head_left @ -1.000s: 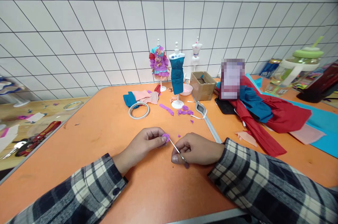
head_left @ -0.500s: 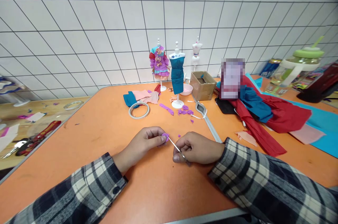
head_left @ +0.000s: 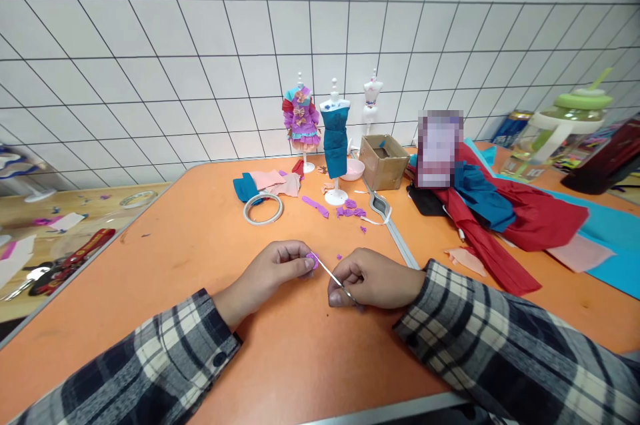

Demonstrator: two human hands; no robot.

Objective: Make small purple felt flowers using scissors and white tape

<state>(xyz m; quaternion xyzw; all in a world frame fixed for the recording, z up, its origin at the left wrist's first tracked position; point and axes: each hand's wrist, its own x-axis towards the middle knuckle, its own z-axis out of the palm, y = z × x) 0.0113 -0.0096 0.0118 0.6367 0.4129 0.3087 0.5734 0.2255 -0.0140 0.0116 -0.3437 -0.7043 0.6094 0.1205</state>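
Note:
My left hand [head_left: 270, 275] rests on the orange table [head_left: 210, 238], fingers curled, pinching a small purple scrap of fabric [head_left: 313, 259]. My right hand [head_left: 373, 278] is closed on a thin metal tool, either small scissors or tweezers [head_left: 333, 276], whose tip reaches the purple scrap. Both wrists lie on the table in plaid sleeves. Behind them a small mannequin in a teal dress [head_left: 335, 139] stands upright, with a purple-dressed mannequin [head_left: 301, 119] and a bare white one [head_left: 373, 99] near the wall.
A tape ring [head_left: 263, 208], loose purple scraps [head_left: 351, 210], teal and pink fabric pieces [head_left: 267, 183], a pink dish [head_left: 354, 170] and a cardboard box [head_left: 384, 161] lie mid-table. Red and blue cloth [head_left: 505, 211] is piled right, by a green-lidded bottle [head_left: 570, 125]. Another table stands left.
My right hand has shifted very slightly up and left with the tool; my left hand keeps its pinch on the purple scrap. Nothing else moved.

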